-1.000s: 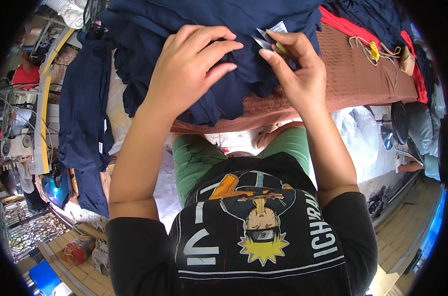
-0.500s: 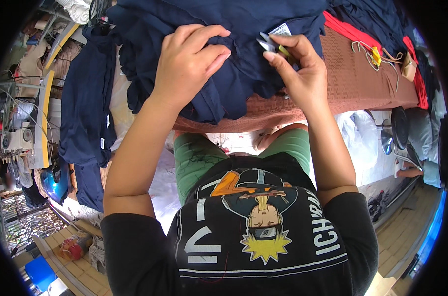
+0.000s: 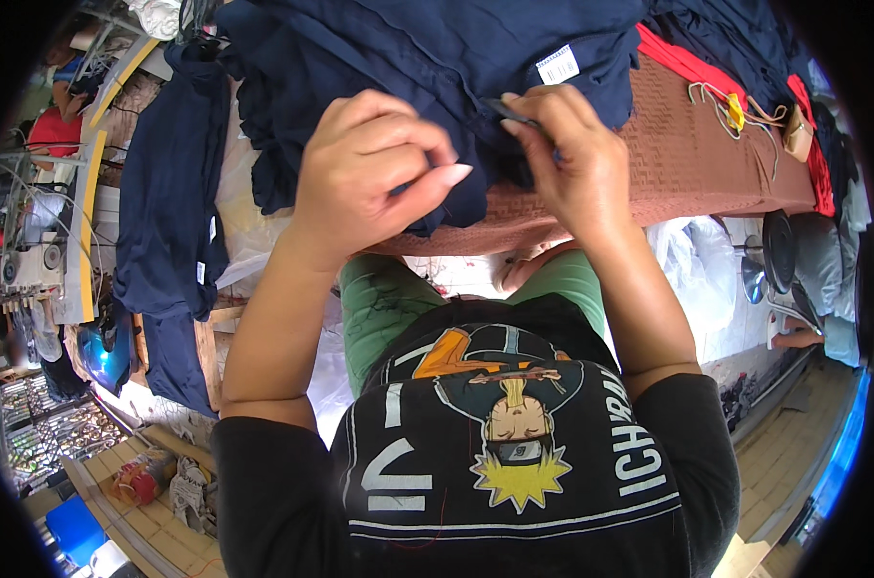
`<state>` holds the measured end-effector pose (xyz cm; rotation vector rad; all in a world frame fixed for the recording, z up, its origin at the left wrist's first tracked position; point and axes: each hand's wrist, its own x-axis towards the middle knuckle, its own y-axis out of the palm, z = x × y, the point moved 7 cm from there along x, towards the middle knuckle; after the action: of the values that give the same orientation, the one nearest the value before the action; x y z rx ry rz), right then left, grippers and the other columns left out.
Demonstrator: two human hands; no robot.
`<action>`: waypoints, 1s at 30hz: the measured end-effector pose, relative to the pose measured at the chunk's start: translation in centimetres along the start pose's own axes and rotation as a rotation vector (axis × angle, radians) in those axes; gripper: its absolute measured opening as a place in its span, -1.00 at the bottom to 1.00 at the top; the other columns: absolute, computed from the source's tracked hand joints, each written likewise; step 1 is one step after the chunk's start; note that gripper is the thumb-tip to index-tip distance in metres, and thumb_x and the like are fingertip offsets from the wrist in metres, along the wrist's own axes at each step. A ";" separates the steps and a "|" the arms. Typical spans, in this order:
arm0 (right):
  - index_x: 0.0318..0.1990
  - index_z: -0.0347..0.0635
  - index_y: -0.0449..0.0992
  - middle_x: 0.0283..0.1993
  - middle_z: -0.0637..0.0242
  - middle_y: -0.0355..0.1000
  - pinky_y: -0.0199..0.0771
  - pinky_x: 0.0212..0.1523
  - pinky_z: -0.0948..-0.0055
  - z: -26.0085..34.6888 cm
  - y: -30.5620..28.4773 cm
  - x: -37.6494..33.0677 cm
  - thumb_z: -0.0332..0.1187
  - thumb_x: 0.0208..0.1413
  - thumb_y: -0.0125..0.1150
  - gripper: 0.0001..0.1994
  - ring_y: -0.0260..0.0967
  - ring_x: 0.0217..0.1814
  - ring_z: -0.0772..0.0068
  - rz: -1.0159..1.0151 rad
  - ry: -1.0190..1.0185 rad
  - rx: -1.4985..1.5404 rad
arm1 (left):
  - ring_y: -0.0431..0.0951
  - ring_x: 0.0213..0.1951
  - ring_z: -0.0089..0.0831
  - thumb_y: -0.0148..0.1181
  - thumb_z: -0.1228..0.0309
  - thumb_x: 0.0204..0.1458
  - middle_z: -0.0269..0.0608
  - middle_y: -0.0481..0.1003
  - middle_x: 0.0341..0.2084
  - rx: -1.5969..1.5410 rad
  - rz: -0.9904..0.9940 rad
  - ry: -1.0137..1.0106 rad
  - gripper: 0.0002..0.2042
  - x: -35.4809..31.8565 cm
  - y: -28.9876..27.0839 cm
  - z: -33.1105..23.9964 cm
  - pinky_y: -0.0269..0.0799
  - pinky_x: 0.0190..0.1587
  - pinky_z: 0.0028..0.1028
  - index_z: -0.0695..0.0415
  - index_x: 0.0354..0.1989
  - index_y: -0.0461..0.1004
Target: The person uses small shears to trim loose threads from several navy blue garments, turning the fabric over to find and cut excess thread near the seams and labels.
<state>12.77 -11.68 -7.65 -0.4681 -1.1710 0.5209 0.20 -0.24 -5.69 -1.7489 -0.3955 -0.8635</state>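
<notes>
On a brown woven cloth (image 3: 687,164), navy garment (image 3: 427,58) bunched, soft folds, long axis undeterminable, fabric pinched by curled left hand (image 3: 369,164), small dark snips (image 3: 519,118) gripped in right hand (image 3: 567,159), tips directed leftward, white label (image 3: 557,65) sewn nearby

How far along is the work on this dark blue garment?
Done: cannot tell; more dark garments hang at the left. In hand: left hand pinches the navy garment while right hand holds a small dark tool at the cloth. Left: cannot tell.
</notes>
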 end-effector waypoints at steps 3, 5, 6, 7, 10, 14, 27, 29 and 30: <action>-0.21 -0.13 0.52 -0.27 0.31 0.47 0.47 -0.45 0.38 -1.1 -1.6 0.3 -0.43 -0.01 0.32 -0.81 0.49 -0.40 0.28 -0.121 0.080 0.087 | 0.49 -0.39 -0.40 0.45 0.41 -0.31 -0.44 0.54 -0.32 0.010 -0.159 -0.145 -0.80 -0.3 -2.4 1.1 0.32 -0.28 -0.47 0.10 -0.62 0.47; -0.20 -0.14 0.52 -0.25 0.27 0.48 0.51 -0.43 0.41 -0.9 -2.2 0.1 -0.46 -0.06 0.37 -0.76 0.50 -0.39 0.31 -0.101 0.163 0.109 | 0.47 -0.31 -0.39 0.45 0.38 -0.29 -0.43 0.51 -0.26 0.172 -0.093 -0.181 -0.80 -0.2 -1.5 1.3 0.33 -0.23 -0.44 0.07 -0.48 0.54; -0.19 -0.15 0.51 -0.25 0.25 0.48 0.52 -0.42 0.41 -0.7 -2.1 -0.2 -0.46 -0.08 0.39 -0.74 0.51 -0.38 0.31 -0.112 0.133 0.117 | 0.47 -0.29 -0.38 0.45 0.38 -0.28 -0.40 0.50 -0.22 0.270 -0.045 -0.165 -0.78 -0.5 -0.6 1.6 0.33 -0.22 -0.43 0.07 -0.42 0.56; -0.18 -0.15 0.51 -0.25 0.23 0.48 0.53 -0.40 0.41 -0.7 -1.8 -0.7 -0.47 -0.10 0.41 -0.72 0.51 -0.37 0.30 -0.122 0.103 0.125 | 0.46 -0.26 -0.37 0.45 0.39 -0.27 -0.38 0.50 -0.19 0.368 0.003 -0.150 -0.75 -0.9 0.2 1.9 0.34 -0.21 -0.42 0.06 -0.36 0.58; -0.10 -0.15 0.45 -0.16 0.23 0.39 0.53 -0.34 0.36 -1.3 1.0 -3.4 -0.41 -0.26 0.51 -0.52 0.47 -0.25 0.20 -0.060 0.028 0.025 | 0.45 -0.27 -0.39 0.44 0.37 -0.27 -0.45 0.49 -0.17 0.396 -0.069 -0.225 -0.78 -2.1 1.1 3.1 0.32 -0.18 -0.40 0.00 -0.37 0.61; -0.09 -0.08 0.42 -0.11 0.29 0.35 0.50 -0.38 0.31 -3.8 3.4 -5.2 -0.49 -0.26 0.42 -0.53 0.45 -0.29 0.17 -0.055 0.130 -0.028 | 0.49 -0.19 -0.37 0.39 0.44 -0.21 -0.41 0.53 -0.21 0.294 -0.026 -0.254 -0.87 -2.1 -1.1 2.8 0.34 -0.10 -0.41 0.05 -0.43 0.61; -0.21 -0.20 0.46 -0.33 0.41 0.48 0.37 -0.34 0.62 -4.7 -1.0 -5.4 -0.58 0.04 0.22 -0.83 0.41 -0.34 0.62 -0.022 0.481 0.458 | 0.18 0.29 -0.06 0.34 0.18 -0.11 -0.23 0.32 0.20 1.117 0.380 -0.619 -0.40 -2.4 -10.4 1.1 0.00 0.25 0.04 -0.05 0.18 0.37; -0.20 -0.25 0.45 -0.34 0.48 0.47 0.31 -0.31 0.71 -4.9 -1.9 -5.0 -0.57 0.14 0.17 -0.90 0.34 -0.30 0.77 -0.090 0.508 0.687 | 0.11 0.32 -0.05 0.35 0.19 -0.13 -0.12 0.28 0.22 0.670 0.211 -0.404 -0.31 2.3 -6.2 -1.0 -0.03 0.27 0.01 0.03 0.25 0.28; -0.19 -0.29 0.45 -0.30 0.53 0.43 0.26 -0.24 0.78 -4.7 -2.6 -4.3 -0.56 0.20 0.11 -0.94 0.29 -0.26 0.83 -0.097 0.489 0.787 | 0.12 0.32 -0.06 0.34 0.25 -0.13 -0.16 0.30 0.20 0.621 0.166 -0.322 -0.33 3.6 -3.7 -2.3 -0.06 0.28 -0.01 -0.02 0.24 0.29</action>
<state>16.24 -16.72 -10.78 0.1432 -0.4513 0.6859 -0.56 -1.64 -0.25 -1.3076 -0.6418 -0.2848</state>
